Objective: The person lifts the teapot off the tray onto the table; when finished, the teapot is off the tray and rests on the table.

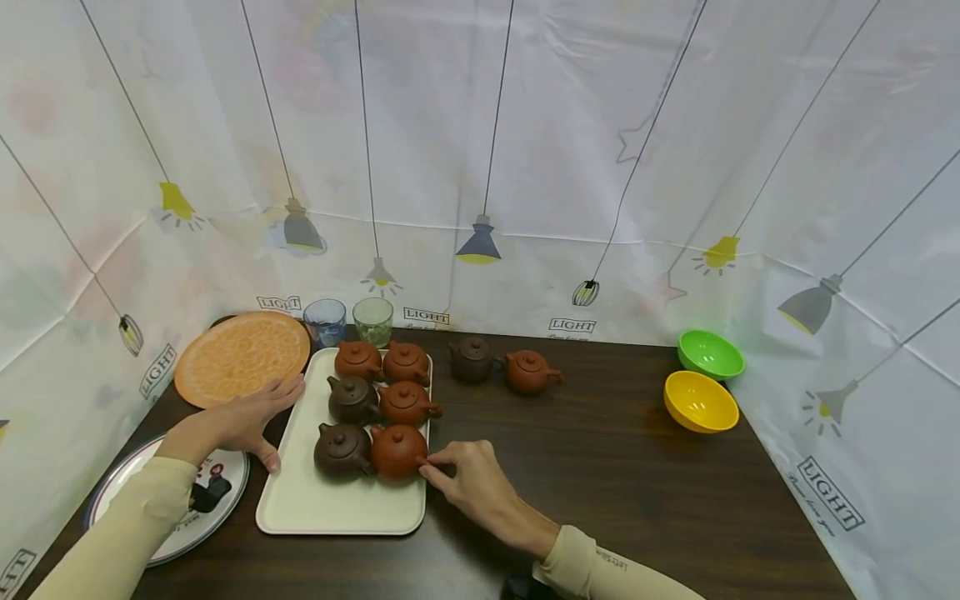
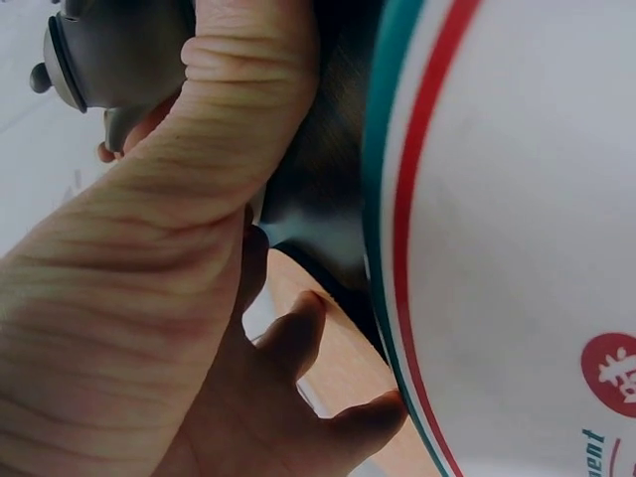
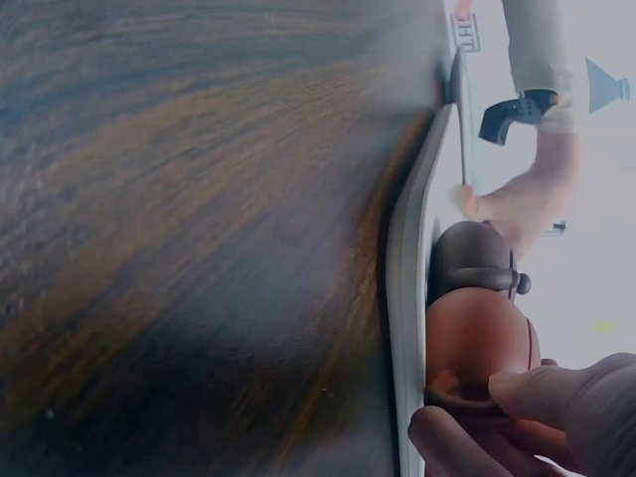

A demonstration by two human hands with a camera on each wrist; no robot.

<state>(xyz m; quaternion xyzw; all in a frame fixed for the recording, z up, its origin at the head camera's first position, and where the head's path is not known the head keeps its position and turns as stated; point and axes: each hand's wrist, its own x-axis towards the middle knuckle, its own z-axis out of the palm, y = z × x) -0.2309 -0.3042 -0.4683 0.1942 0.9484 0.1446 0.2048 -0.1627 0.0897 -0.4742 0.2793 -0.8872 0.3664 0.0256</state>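
Toward three o'clock on the cream tray (image 1: 345,512), a red-brown teapot (image 1: 399,452) sits — handle (image 3: 463,404) pinched by the right hand (image 1: 474,485); at nine o'clock, the left hand (image 1: 251,421) spreads its fingers, grasping nothing.

Brick-red teapots (image 1: 399,454) and dark brown teapots (image 1: 342,450); cream tray (image 1: 322,512); brown, wood-grained worktop (image 1: 600,467); white plate (image 2: 527,219) ringed teal and red; blue glass (image 1: 326,321), green glass (image 1: 373,322); lime bowl (image 1: 709,355), yellow bowl (image 1: 701,403); white backdrop (image 1: 420,150) with yellow, blue, grey lamps (image 1: 478,239).
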